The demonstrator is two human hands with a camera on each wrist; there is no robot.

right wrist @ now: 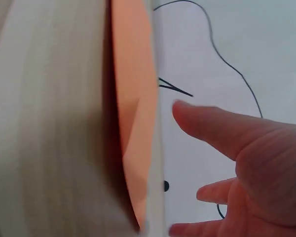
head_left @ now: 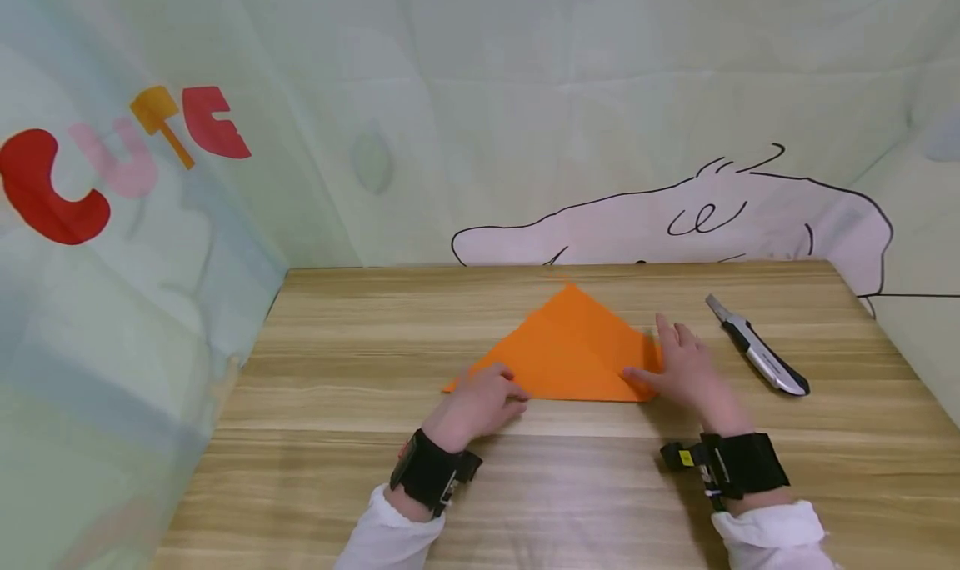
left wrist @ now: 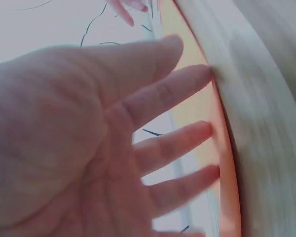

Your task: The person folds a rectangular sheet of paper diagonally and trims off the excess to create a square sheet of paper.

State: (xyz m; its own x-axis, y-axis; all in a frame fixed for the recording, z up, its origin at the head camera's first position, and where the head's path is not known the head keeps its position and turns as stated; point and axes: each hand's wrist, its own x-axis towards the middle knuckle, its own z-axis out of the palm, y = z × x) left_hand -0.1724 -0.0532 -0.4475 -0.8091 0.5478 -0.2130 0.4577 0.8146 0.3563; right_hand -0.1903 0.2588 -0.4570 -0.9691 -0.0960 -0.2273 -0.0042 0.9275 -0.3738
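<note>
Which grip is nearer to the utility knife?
Right. In the head view, the right grip is just left of the utility knife, by the right end of the orange paper; the left grip is farther off, at the paper's left part.

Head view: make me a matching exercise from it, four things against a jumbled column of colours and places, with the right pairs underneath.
Column one:
1. Paper
2. Utility knife
3. Left hand
4. Letter C

Column two:
A. Lying on the table, to the right of the right hand
B. Orange, triangular in outline
C. Red, on the backdrop at far left
D. At the paper's left side

Pairs: 1-B, 2-A, 3-D, 4-C
</note>
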